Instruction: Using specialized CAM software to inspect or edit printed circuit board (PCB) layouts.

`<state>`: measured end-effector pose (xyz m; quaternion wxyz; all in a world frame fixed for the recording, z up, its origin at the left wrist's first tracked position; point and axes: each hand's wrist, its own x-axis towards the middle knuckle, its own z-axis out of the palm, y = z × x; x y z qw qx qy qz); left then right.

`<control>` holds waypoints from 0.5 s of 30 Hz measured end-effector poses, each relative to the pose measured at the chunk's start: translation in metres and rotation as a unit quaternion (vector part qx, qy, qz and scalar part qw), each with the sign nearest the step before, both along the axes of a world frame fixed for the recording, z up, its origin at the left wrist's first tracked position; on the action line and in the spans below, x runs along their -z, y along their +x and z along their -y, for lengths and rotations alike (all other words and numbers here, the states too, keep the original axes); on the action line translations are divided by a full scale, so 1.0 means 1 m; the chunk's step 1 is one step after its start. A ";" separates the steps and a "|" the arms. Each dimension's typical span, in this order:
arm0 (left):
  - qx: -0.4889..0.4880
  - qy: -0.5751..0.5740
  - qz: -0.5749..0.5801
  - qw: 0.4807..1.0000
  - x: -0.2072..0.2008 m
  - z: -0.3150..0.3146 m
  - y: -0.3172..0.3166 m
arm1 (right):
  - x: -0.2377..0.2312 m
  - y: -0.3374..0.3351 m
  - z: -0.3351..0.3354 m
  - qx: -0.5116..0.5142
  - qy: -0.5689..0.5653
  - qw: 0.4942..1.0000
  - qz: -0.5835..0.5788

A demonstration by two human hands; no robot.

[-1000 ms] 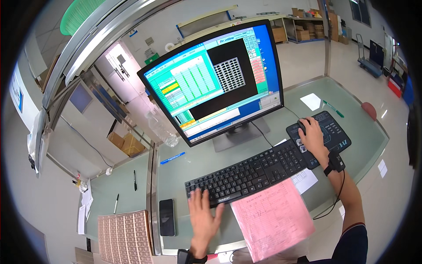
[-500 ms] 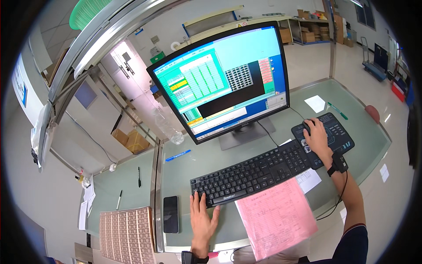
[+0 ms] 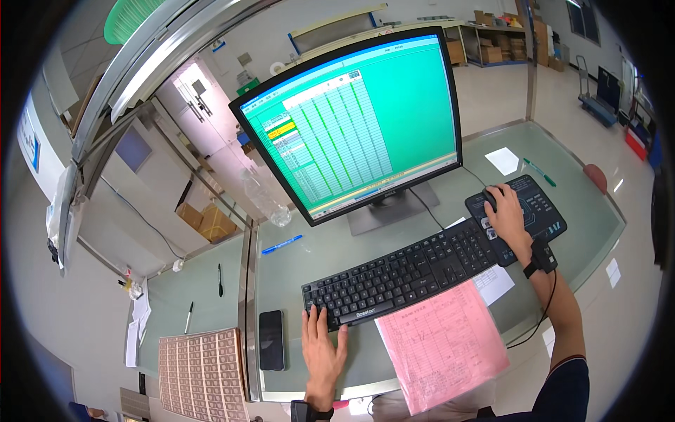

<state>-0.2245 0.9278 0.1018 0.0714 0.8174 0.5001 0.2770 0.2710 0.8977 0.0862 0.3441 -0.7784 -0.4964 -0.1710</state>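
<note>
My left hand [image 3: 323, 352] rests with its fingers apart on the near left corner of a black keyboard [image 3: 401, 274]. Over a black mouse [image 3: 490, 199] lies my right hand [image 3: 508, 218], its fingers wrapped round it; most of the mouse is hidden. Under the mouse is a dark printed mouse pad [image 3: 538, 211]. Behind the keyboard stands a monitor [image 3: 415, 105] showing a green window with a large table. A pink sheet in a clear sleeve [image 3: 443, 344] lies against the keyboard's near edge, partly over a white paper [image 3: 494, 285].
A black phone [image 3: 272, 341] lies left of my left hand. Nearby are a blue pen [image 3: 283, 245], a clear plastic bottle [image 3: 271, 204] and a green pen [image 3: 540, 172]. Beyond a metal post, a brown printed sheet stack [image 3: 200, 373] sits at the lower left. A trolley [image 3: 598, 105] stands far right.
On the monitor, the green table window now fills the screen, covering the dark window and the desktop seen before. My hands keep their places; the view has shifted slightly.
</note>
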 end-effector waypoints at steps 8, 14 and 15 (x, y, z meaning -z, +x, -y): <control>0.000 0.002 0.001 1.000 0.002 -0.002 0.000 | 0.000 0.001 0.000 0.002 -0.004 1.000 0.004; 0.008 0.031 -0.023 0.999 0.002 -0.003 0.000 | -0.001 0.000 0.000 -0.001 0.000 1.000 0.010; 0.017 0.050 -0.043 0.998 0.001 -0.003 0.000 | -0.002 0.000 0.000 -0.002 0.000 1.000 0.011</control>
